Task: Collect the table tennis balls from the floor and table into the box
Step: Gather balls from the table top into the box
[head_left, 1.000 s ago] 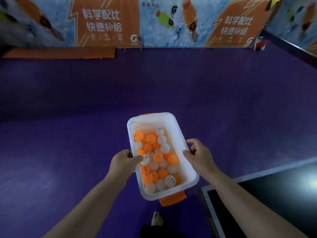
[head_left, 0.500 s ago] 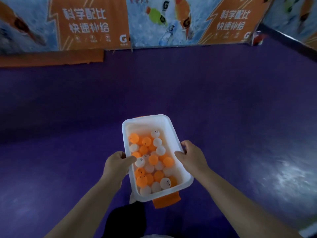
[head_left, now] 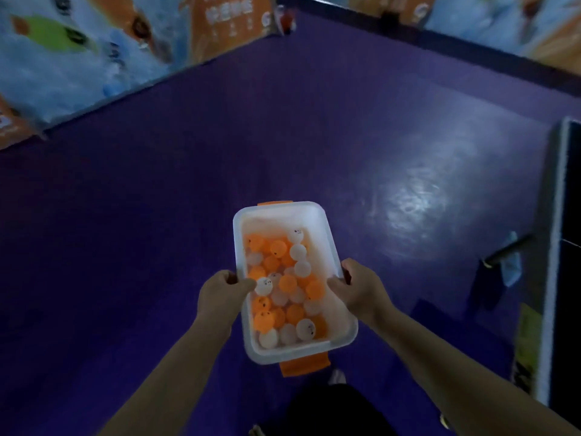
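1. While curled over the 9 o'clock rim of the box [head_left: 276, 220], the left hand [head_left: 220, 294] grips it.
2. Balls [head_left: 287, 282] crowd the box, held mid-frame above the floor [head_left: 157, 215]; collecting looks nearly done.
3. Right hand [head_left: 358, 287] clasps the 3 o'clock rim; no strays visible.
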`<state>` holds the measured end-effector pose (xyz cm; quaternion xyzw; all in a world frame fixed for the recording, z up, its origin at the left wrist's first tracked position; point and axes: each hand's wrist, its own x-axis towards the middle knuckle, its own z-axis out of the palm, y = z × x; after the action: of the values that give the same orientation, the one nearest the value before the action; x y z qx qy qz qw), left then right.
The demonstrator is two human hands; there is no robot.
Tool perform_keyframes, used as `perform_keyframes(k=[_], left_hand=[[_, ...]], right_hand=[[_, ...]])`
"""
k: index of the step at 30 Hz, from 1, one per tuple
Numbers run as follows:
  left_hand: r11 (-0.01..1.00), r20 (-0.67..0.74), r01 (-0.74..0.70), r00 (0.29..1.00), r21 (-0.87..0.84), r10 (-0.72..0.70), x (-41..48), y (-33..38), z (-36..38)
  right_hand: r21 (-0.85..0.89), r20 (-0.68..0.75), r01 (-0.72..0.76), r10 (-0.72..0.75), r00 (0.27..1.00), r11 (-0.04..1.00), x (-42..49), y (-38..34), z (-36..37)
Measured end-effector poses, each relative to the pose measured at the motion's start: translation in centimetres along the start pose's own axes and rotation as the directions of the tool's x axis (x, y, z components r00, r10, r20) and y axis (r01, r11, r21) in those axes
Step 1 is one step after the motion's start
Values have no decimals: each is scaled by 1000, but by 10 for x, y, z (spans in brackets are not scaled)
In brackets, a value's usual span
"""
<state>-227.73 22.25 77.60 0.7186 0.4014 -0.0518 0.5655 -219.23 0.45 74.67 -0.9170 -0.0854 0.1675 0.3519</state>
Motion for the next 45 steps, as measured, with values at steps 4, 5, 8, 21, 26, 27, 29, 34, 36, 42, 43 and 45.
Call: perform_keyframes(k=[4, 5, 8, 21, 26, 27, 29, 34, 36, 42, 43, 45], left_hand=[[993, 130, -61, 990, 99, 48, 61, 60, 60], [989, 157, -82, 986, 120, 63, 76, 75, 78], [982, 209, -120, 974, 146, 88, 116, 124, 133], [974, 342, -165, 934, 157, 104, 281, 310, 306], [969, 417, -187, 903, 162, 105, 372, 388, 363], [967, 441, -193, 892, 164, 103, 390, 407, 376], [962, 487, -207, 868, 178, 97, 419, 447, 401], [927, 616, -309, 779, 213, 117, 479, 546, 477], [912, 654, -347, 746, 220, 126, 497, 577, 517], [840, 722, -474, 675, 265, 153, 522, 643, 658], [825, 733, -498, 661, 269, 160, 523, 654, 683], [810, 749, -525, 640, 262, 173, 524, 676, 730]], right_hand=[[-31, -91, -110, 107, 990, 993, 59, 34, -43], [-29, -104, -126, 122, 987, 992, 75, 43, -56], [5, -131, -158, 158, 979, 987, 127, 72, -96], [75, -157, -227, 237, 959, 971, 360, 138, -255], [101, -229, -267, 283, 931, 958, 461, 152, -294], [121, -241, -285, 307, 921, 951, 479, 154, -304], [163, -254, -327, 360, 898, 931, 512, 157, -326], [263, -319, -410, 480, 817, 873, 586, 172, -388], [306, -353, -438, 528, 772, 845, 607, 185, -411], [418, -407, -485, 636, 656, 768, 652, 259, -484], [432, -415, -486, 646, 641, 760, 660, 275, -500], [461, -428, -481, 662, 615, 745, 677, 305, -533]])
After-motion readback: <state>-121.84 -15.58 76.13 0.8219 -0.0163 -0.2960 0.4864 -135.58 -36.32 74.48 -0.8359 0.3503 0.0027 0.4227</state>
